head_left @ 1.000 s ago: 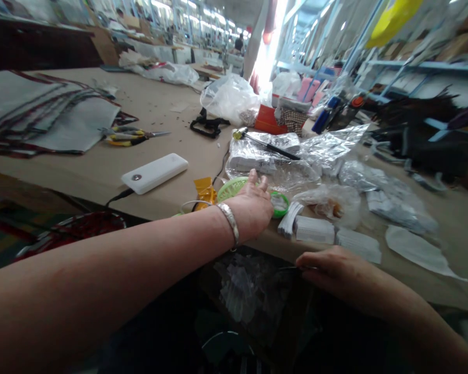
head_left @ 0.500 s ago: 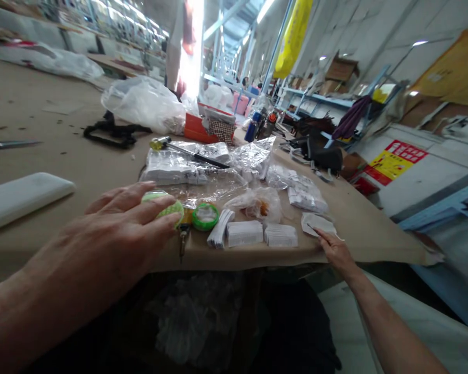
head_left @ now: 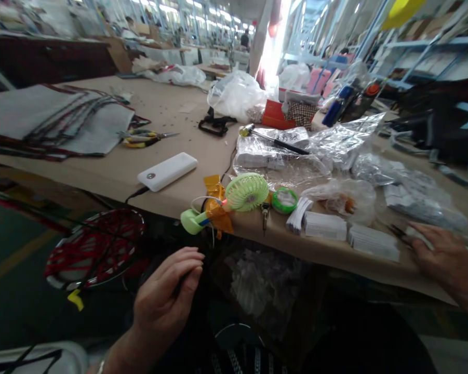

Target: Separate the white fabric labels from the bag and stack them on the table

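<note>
My left hand (head_left: 169, 291) hovers in front of the table edge, below the small green fan (head_left: 247, 193). Its fingers are curled together against the thumb, and nothing shows in them. At the table's right front, my right hand (head_left: 446, 259) is closed on a small white flat piece (head_left: 419, 238). A dark, thin, pointed tool (head_left: 399, 234) sticks out from the same fingers; its kind is not clear. Just left of that hand lie stacks of white labels (head_left: 373, 242). The fan is fixed to the table edge with brown tape (head_left: 218, 214).
A white power bank (head_left: 168, 171) with a cable lies left of the fan. Beyond it are yellow-handled pliers (head_left: 140, 139) and layered grey pieces (head_left: 54, 119). A green tape roll (head_left: 284, 200), a screwdriver-like tool (head_left: 265, 215) and plastic-wrapped packs (head_left: 265, 156) occupy the middle.
The view has swung left. My left hand has come off the fan, back and down below the table edge. The white piece, flat on the table before, is now raised in my right fingers.
</note>
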A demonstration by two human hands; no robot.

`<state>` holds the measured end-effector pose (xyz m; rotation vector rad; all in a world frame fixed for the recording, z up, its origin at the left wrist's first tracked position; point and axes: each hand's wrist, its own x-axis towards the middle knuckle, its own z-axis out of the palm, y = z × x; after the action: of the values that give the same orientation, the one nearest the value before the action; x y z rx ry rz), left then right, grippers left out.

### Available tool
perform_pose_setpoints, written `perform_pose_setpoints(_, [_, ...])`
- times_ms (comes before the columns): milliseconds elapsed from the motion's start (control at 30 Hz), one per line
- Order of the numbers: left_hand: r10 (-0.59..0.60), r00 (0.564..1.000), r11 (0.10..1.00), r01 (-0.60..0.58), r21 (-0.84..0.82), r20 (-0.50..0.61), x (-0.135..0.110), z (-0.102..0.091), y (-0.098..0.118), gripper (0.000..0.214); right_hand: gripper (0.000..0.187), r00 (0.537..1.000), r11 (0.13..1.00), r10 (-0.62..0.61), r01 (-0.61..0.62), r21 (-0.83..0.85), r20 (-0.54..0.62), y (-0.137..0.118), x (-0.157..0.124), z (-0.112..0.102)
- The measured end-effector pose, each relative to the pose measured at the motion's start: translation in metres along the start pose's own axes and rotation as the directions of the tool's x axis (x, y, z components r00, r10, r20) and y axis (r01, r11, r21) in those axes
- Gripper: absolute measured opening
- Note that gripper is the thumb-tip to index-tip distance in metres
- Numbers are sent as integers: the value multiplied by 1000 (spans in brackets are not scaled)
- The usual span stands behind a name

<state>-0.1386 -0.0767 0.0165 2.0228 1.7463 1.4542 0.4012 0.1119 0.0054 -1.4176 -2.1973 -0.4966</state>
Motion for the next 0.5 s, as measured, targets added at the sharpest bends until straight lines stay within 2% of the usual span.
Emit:
perform_pose_setpoints(33, [-11, 1000, 1000, 11, -11, 24, -8, 4, -1, 22, 38, 1000, 999, -10, 10, -34, -17, -11, 5, -3])
perform_pose_setpoints(100, [-25, 997, 999, 27, -37, 67, -19, 13, -1, 22, 33, 998, 1000, 3, -2, 9, -61, -40, 17, -9])
perform_pose_setpoints(133, [-30, 996, 998, 35, -53, 89, -22, 17, 0, 21, 32, 999, 999, -24, 25, 49, -24, -57, 24, -12])
perform_pose_setpoints(267, [-42, 985, 990, 64, -126, 165, -28, 34, 3, 15, 28, 987, 968, -135, 150, 203, -87, -132, 54, -18])
perform_pose_setpoints(400, [-46, 977, 981, 83, -174, 209, -39, 53, -4, 10, 28, 970, 917, -242, 234, 325, -16, -190, 83, -15])
perform_pose_setpoints(500, [-4, 964, 967, 72, -246, 266, -50, 67, -15, 8, 33, 947, 917, -317, 294, 269, 47, -217, 102, -7])
